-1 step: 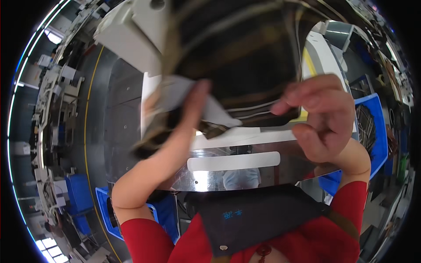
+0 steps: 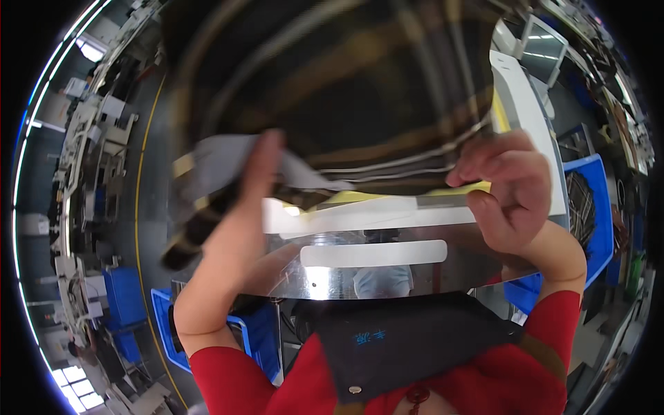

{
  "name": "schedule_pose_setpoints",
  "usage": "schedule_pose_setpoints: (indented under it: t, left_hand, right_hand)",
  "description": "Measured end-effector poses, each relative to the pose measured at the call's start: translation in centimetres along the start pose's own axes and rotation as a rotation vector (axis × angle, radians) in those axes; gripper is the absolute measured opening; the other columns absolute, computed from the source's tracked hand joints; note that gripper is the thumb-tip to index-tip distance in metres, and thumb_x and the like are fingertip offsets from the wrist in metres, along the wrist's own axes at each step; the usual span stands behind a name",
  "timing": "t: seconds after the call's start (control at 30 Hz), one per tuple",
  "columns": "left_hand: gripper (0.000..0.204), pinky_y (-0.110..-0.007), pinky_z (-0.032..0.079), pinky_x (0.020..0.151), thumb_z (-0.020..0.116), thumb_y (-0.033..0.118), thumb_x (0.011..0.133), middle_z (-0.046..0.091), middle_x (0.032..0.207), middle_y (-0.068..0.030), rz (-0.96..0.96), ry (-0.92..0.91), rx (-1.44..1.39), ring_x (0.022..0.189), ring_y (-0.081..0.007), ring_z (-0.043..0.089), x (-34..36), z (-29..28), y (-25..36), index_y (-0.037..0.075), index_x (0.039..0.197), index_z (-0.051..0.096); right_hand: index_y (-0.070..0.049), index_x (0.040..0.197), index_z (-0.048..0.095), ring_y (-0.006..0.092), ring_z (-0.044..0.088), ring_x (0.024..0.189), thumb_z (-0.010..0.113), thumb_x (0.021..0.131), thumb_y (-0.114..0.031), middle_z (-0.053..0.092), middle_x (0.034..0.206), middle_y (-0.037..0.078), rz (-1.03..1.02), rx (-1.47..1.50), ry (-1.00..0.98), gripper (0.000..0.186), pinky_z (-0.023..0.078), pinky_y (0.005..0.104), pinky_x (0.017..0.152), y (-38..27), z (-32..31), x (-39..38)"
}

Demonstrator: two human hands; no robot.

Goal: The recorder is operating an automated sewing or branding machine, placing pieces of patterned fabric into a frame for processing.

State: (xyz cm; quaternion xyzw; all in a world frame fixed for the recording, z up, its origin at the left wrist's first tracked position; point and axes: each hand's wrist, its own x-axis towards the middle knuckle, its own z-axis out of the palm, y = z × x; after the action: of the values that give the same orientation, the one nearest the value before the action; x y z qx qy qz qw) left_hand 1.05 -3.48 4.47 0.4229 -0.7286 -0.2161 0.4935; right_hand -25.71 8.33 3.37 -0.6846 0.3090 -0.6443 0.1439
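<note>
A dark plaid cloth (image 2: pixel 360 104) with brown, grey and white stripes is raised over the table, blurred by motion. My left hand (image 2: pixel 252 187) is closed on its lower left part, thumb in front, fingers hidden behind. A pale grey patch (image 2: pixel 221 162), perhaps lining or the cloth's reverse, shows beside that thumb. A bunched dark end of the cloth hangs left of my left wrist. At the lower right edge, the curled fingers of my right hand (image 2: pixel 512 187) are on the cloth, and the right thumb stands a little apart below them.
Under the cloth lies a white worktop with yellow strips (image 2: pixel 477 187). Its near side is a shiny metal edge (image 2: pixel 373 280) with a white strip (image 2: pixel 373 253). Blue bins stand at the right (image 2: pixel 598 200) and lower left (image 2: pixel 259 342); the right one holds plaid cloth.
My left hand has moved left with the cloth, which now spreads wider and covers the white machine body at the upper left. My right hand has hardly moved.
</note>
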Motion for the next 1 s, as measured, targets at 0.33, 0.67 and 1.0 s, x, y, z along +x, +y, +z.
schedule_pose_setpoints:
  t: [0.33, 0.67, 1.0]
  left_hand:
    - [0.040, -0.035, 0.050, 0.091, 0.059, -0.008, 0.077, 0.068, 0.113, -0.0139, 0.174, 0.448, 1.161, 0.103, -0.0269, 0.065, -10.5, -28.0, -10.9, 0.003, 0.115, 0.065]
    - [0.039, -0.041, 0.052, 0.080, 0.073, 0.030, 0.077, 0.070, 0.101, -0.0150, -1.256, -0.505, 1.000, 0.094, -0.0328, 0.067, -25.1, -29.0, -15.2, 0.010, 0.111, 0.067]
    - [0.067, -0.040, 0.039, 0.105, 0.066, 0.035, 0.089, 0.052, 0.140, -0.0164, 0.187, -0.829, -0.356, 0.125, -0.0316, 0.053, -2.9, 0.3, -0.8, 0.003, 0.143, 0.042]
  right_hand:
    - [-0.003, 0.086, 0.069, 0.0274, 0.059, 0.090, 0.074, 0.069, 0.000, 0.060, 0.092, 0.010, 0.379, -0.496, -0.623, 0.018, 0.048, 0.0345, 0.078, 4.4, -0.8, -4.6]
    - [0.001, 0.088, 0.064, 0.0288, 0.064, 0.087, 0.065, 0.076, 0.008, 0.064, 0.092, 0.013, 0.529, -0.479, -0.577, 0.014, 0.050, 0.0344, 0.079, 3.6, -1.1, -3.7]
    - [-0.008, 0.091, 0.068, 0.0247, 0.063, 0.078, 0.073, 0.067, -0.003, 0.065, 0.092, 0.005, -0.046, -0.435, -0.616, 0.025, 0.050, 0.0358, 0.066, 1.8, 1.5, -1.0]
